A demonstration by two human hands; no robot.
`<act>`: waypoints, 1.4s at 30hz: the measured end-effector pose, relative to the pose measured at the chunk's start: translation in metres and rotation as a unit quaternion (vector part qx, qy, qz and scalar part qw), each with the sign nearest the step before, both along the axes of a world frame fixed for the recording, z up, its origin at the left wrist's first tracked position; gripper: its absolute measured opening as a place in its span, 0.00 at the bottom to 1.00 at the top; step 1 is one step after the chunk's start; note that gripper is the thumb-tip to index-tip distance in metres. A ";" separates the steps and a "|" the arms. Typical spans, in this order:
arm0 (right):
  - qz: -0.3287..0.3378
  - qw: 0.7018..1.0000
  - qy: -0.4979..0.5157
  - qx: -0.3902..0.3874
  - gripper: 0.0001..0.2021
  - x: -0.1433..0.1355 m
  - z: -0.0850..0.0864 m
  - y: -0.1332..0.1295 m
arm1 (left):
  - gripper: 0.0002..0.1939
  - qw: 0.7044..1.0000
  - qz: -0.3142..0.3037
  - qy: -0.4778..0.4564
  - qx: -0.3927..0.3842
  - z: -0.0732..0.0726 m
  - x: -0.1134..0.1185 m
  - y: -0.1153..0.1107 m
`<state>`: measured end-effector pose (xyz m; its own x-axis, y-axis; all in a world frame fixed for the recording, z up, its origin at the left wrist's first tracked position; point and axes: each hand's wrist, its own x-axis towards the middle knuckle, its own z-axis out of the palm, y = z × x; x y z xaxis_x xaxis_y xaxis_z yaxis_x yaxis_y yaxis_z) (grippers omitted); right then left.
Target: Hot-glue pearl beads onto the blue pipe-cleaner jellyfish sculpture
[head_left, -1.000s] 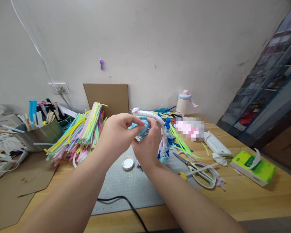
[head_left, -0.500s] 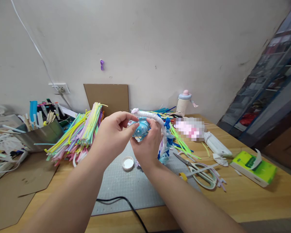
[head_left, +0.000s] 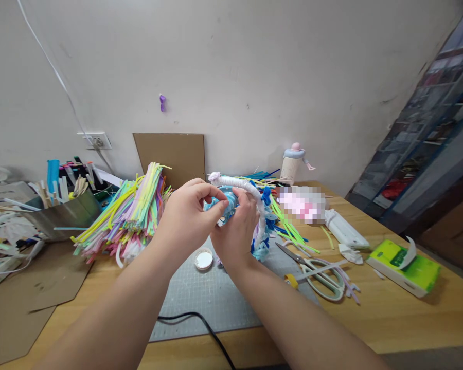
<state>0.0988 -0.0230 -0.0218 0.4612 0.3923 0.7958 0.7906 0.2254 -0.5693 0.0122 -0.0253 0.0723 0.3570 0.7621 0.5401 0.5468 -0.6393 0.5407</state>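
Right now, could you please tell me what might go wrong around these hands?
The light-blue piece, between the left hand and right hand, might bend or slip. The small round dish on the grey mat could tip if an arm dropped. The scissors lie beside the right forearm, so a sideways sweep might catch them.

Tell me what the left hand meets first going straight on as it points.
The light-blue piece at the right hand; the left hand seems to touch it, though depth is unclear.
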 end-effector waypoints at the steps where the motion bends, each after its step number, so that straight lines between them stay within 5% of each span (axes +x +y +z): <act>1: -0.001 1.000 0.000 0.002 0.26 0.000 0.000 0.000 | 0.03 1.000 -0.001 0.000 -0.003 0.000 0.000 0.000; 7: -0.009 1.000 -0.011 0.017 0.30 0.002 -0.002 0.002 | 0.06 0.999 -0.007 -0.039 -0.032 -0.001 -0.005 0.001; 32: -0.004 1.000 -0.029 -0.004 0.25 0.002 0.003 -0.003 | 0.05 0.996 0.014 0.037 0.075 -0.005 -0.001 -0.013; 42: 0.005 1.000 -0.025 0.007 0.23 0.004 0.002 -0.004 | 0.06 0.969 0.045 0.003 0.244 -0.032 0.000 -0.012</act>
